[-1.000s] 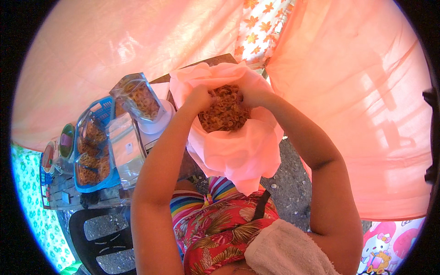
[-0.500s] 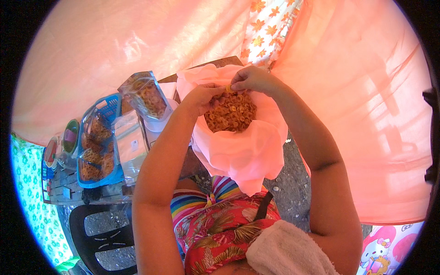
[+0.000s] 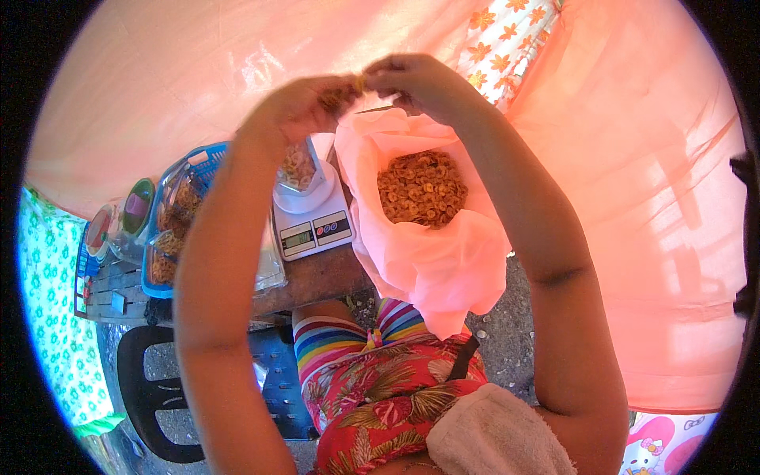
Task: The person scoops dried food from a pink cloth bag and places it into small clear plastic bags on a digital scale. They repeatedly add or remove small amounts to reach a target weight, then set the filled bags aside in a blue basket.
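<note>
Both my hands are raised at the far side, above the digital kitchen scale point(image 3: 315, 236). My left hand point(image 3: 297, 107) is closed around a few brown banana chips point(image 3: 336, 97). Fingertips of my right hand point(image 3: 412, 83) pinch a yellowish chip at the left hand's fingertips. On the scale stands a clear pouch point(image 3: 299, 168) with chips inside, its upper part hidden by my left hand and forearm. Below and right of my hands, a heap of banana chips point(image 3: 422, 188) lies in a container lined with pink cloth or sheeting point(image 3: 439, 261).
A blue basket point(image 3: 162, 286) with bagged snacks stands left of the scale, partly behind my left arm. Farther left are a green bowl point(image 3: 138, 207) and a slatted table point(image 3: 119, 277). A black plastic chair point(image 3: 134, 396) is at lower left. Pink sheeting point(image 3: 625, 198) hangs around.
My hands have moved up and left, from over the chip heap to above the scale and pouch, with chips in them. The view has shifted slightly, uncovering the scale's display.
</note>
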A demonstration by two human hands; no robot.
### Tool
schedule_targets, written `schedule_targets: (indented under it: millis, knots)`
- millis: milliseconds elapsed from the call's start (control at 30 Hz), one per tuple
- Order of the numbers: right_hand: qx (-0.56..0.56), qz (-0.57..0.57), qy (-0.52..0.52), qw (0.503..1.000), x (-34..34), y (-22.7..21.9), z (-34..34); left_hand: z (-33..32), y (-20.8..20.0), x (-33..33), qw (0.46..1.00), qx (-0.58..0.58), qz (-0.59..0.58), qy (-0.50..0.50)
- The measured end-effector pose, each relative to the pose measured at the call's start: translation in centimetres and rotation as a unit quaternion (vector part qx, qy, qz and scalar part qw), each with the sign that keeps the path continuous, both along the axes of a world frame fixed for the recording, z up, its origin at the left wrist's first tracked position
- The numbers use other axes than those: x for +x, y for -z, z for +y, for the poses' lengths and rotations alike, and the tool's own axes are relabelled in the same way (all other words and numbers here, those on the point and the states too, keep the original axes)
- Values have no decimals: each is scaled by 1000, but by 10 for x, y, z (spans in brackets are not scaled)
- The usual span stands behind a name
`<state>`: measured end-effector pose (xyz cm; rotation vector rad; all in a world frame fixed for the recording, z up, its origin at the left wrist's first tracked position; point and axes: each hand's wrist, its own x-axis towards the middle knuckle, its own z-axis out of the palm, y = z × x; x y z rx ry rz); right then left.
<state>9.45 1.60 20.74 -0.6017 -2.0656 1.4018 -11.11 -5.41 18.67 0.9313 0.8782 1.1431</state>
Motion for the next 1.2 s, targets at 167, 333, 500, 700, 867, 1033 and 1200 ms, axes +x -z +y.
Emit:
schedule_targets:
  millis: [167,333,500,700,867,1033,1200]
  knots:
    - [150,1,-8,989,-68,-18,-10,-39,-55,-61,973,25,107,-202]
    - [340,-113,10,933,-127,-8,-22,-57,-51,-85,936,-5,221,-272]
    - [448,-172,-5,877,-144,4,-26,-56,-37,-90,910,4,340,-236]
    - [430,-188,35,882,-138,-1,-22,-50,-38,-82,901,-1,378,-214]
    - [395,-53,52,916,-139,-8,-12,-47,-40,-78,951,2,222,-214]
    - [359,-79,61,928,-145,-11,-6,-42,-49,-68,972,0,127,-198]
    - [326,-25,18,945,-149,-10,-8,-49,-49,-69,973,2,89,-212]
